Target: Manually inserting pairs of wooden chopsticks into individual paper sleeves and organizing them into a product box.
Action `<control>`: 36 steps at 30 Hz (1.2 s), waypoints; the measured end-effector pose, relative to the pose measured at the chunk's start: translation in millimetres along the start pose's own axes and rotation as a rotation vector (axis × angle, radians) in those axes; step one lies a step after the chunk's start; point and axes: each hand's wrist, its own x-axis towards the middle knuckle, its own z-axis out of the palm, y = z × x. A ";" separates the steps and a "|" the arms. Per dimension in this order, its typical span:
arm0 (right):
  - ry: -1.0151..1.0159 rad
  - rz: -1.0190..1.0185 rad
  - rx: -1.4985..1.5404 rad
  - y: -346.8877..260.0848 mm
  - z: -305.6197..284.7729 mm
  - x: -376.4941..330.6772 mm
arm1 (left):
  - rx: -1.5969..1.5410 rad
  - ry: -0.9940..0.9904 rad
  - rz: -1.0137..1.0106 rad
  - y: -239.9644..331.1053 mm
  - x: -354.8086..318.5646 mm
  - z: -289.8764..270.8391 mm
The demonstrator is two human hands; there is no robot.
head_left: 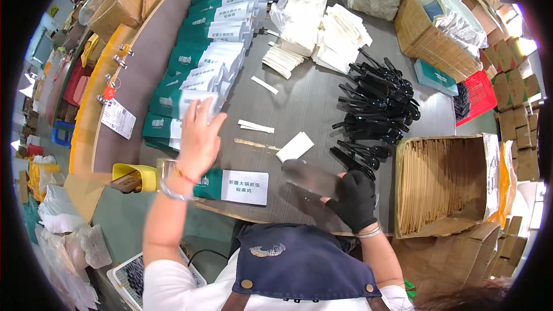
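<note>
Green-and-white sleeves (199,75) lie overlapped in a long row up the left side of the grey table (305,103), and the person's bare left hand (199,138) reaches over the near end of that row, fingers spread apart and resting on or just above the top sleeve; I cannot tell whether it has closed on anything. One more sleeve (233,186) lies flat by itself near the table's front edge, just under the left wrist. The right hand (356,198), in a black glove, is clamped on a clear plastic bag (311,177) held low over the front edge, blurred.

This looks like the picking-up step: a sleeve being taken while the bag waits. The next move would call for drawing one sleeve off the stack without dragging its neighbours, then bringing it across to the bag.

Open table lies in the middle, with only a few paper strips (256,126) and a white packet (294,147). A heap of black plastic cutlery (377,112) crowds the right, and an open carton of brown envelopes (443,184) stands just beside the gloved hand.
</note>
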 end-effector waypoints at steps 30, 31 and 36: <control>0.619 0.611 -0.103 202.1 -40.9 -111.1 | -0.328 -0.068 -0.056 -1.0 10.1 125.3; 0.622 0.614 -0.103 220.4 -46.0 -124.3 | -0.324 -0.080 -0.052 -1.2 12.1 125.7; 0.461 0.640 -0.224 245.0 -51.2 -132.5 | -0.322 -0.079 -0.083 9.3 16.9 119.1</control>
